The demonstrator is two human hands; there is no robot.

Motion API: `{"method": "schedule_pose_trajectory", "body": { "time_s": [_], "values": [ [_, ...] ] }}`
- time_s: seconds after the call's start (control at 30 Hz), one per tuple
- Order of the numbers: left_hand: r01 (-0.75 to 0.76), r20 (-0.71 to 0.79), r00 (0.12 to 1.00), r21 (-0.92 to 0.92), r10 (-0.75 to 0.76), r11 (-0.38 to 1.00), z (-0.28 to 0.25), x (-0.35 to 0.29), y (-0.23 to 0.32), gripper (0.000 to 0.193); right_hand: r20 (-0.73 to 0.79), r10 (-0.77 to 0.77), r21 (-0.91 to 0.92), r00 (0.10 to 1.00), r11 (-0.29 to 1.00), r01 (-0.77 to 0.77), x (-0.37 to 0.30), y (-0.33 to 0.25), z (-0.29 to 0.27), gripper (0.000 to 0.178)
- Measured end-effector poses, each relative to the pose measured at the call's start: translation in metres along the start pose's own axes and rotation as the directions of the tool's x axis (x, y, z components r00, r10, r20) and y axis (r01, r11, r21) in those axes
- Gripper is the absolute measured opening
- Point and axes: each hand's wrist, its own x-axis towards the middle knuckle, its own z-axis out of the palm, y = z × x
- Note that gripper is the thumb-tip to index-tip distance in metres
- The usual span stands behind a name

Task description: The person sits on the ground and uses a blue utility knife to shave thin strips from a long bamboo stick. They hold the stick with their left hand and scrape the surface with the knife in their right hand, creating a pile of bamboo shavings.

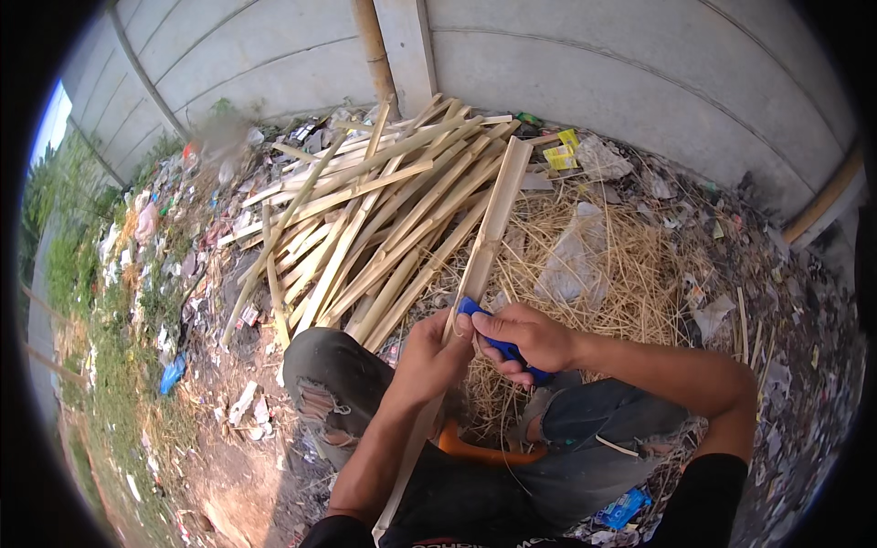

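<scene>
Above the lap (pixel 566 484), left grip (pixel 431 358) around bamboo strip (pixel 494 224), right grip (pixel 530 336) around blue tool (pixel 503 348), partly hidden.

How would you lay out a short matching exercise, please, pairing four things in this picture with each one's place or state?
Things:
1. Blue tool
2. Long strip
3. Pile of strips
4. Yellow packaging

Places or states:
A. In a loose, crisscrossed heap
B. Gripped by the left hand
C. Lying near the concrete wall
D. Held in the right hand

Pairs: 1-D, 2-B, 3-A, 4-C
</scene>
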Motion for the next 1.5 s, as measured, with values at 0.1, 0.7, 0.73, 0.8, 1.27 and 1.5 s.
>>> {"method": "schedule_pose_trajectory", "body": {
  "time_s": [0.1, 0.7, 0.73, 0.8, 1.27, 1.5],
  "values": [
    [-0.17, -0.025, 0.985, -0.102, 0.169, 0.98, 0.006, -0.003, 0.001, 0.034, 0.159, 0.117, 0.007, 0.98, 0.993, -0.119, -0.001, -0.017, -0.015, 0.058],
    [-0.219, -0.071, 0.975, -0.182, 0.21, 0.959, 0.015, -0.002, 0.008, 0.031, 0.207, 0.146, 0.025, 0.967, 0.988, -0.154, 0.001, -0.013, -0.024, 0.061],
    [-0.219, -0.056, 0.976, -0.24, 0.212, 0.946, 0.019, -0.005, 0.018, 0.03, 0.29, 0.183, 0.032, 0.939, 0.979, -0.201, 0.0, -0.016, -0.029, 0.061],
    [-0.188, -0.011, 0.981, -0.283, 0.193, 0.941, 0.017, -0.004, 0.017, 0.03, 0.245, 0.186, 0.003, 0.951, 0.981, -0.193, -0.003, -0.02, -0.028, 0.061],
    [-0.216, -0.08, 0.976, -0.249, 0.202, 0.944, 0.02, -0.005, 0.021, 0.035, 0.298, 0.186, 0.049, 0.936, 0.976, -0.21, 0.003, -0.019, -0.028, 0.059],
    [-0.157, -0.108, 0.983, -0.05, 0.151, 0.986, 0.007, 0.007, -0.002, 0.042, -0.093, 0.005, -0.078, 0.996, 0.997, -0.012, 0.004, -0.008, 0.001, 0.058]
  ]
}}
